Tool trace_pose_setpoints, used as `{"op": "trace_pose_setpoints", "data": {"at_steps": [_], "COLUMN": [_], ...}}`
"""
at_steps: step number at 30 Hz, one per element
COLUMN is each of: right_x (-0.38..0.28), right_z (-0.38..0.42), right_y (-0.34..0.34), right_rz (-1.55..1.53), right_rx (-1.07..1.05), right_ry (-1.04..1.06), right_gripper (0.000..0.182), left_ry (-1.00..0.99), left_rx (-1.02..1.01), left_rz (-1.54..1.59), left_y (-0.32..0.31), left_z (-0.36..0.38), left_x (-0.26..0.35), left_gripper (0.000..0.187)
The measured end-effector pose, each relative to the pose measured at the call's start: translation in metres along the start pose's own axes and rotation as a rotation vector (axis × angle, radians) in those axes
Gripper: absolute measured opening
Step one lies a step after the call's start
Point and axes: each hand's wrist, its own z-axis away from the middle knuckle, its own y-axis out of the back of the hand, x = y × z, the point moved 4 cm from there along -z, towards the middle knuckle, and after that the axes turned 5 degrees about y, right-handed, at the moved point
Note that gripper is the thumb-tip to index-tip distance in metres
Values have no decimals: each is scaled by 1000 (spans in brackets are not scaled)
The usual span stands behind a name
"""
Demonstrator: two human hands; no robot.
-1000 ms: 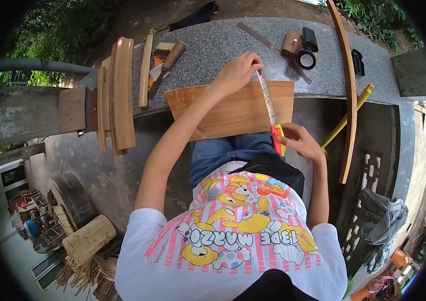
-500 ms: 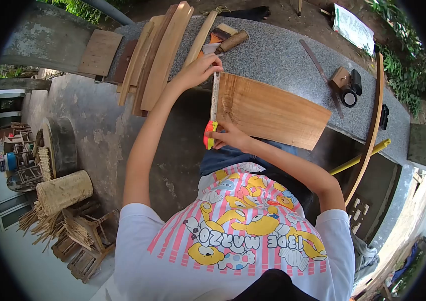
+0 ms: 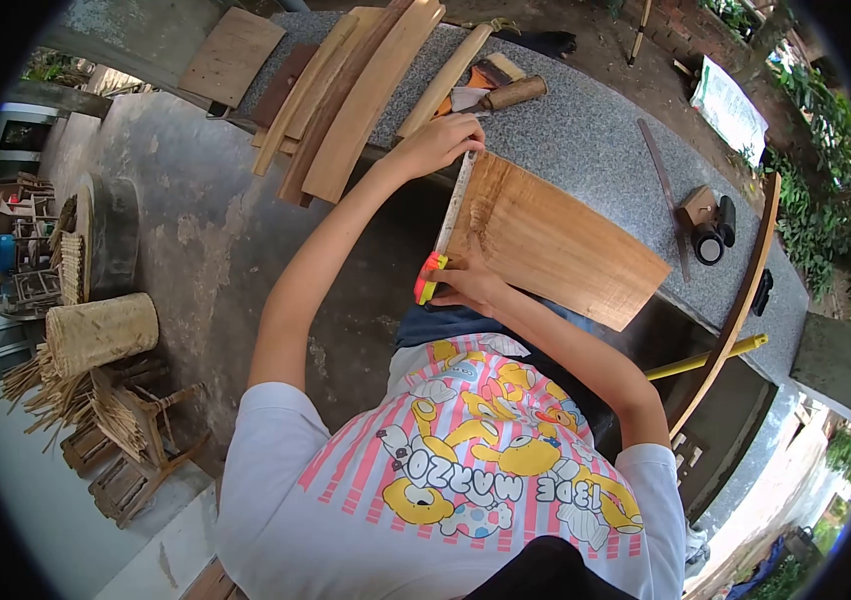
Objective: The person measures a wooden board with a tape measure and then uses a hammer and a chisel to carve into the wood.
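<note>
A wooden board (image 3: 560, 235) with visible grain lies partly on the grey stone bench and reaches toward my lap. Along its left edge runs the pulled-out blade (image 3: 454, 210) of a tape measure (image 3: 428, 281) with a red and yellow case. My left hand (image 3: 437, 145) pinches the blade's far end at the board's upper left corner. At the near end, my right hand (image 3: 471, 284) is closed around the case, close to the board's lower left corner. The fingertips of my left hand partly cover the tip of the blade.
Several wooden strips (image 3: 370, 105) lie on the bench (image 3: 565, 125) at the left. A wooden-handled tool (image 3: 515, 93) sits behind the board. A metal ruler (image 3: 661, 180) and a black round object (image 3: 707, 248) are at the right, near a long curved wooden strip (image 3: 740, 300).
The view has shifted and turned slightly, so the bench and board appear tilted further clockwise. Both hands keep their hold on the tape measure along the board's left edge.
</note>
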Motion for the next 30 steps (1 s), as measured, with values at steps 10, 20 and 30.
{"op": "trace_pose_setpoints", "data": {"at_steps": [10, 20, 30], "right_x": [10, 9, 10], "right_z": [-17, -20, -18], "right_y": [1, 4, -3], "right_rz": [-93, 21, -94], "right_rx": [-7, -7, -40], "right_ry": [-88, -138, -147], "right_gripper": [27, 29, 31], "left_ry": [-4, 72, 74], "left_rx": [6, -49, -88], "left_rz": [48, 125, 110], "left_y": [-8, -5, -6], "left_z": [-3, -1, -4], "left_x": [-4, -3, -5], "left_gripper": [17, 17, 18]}}
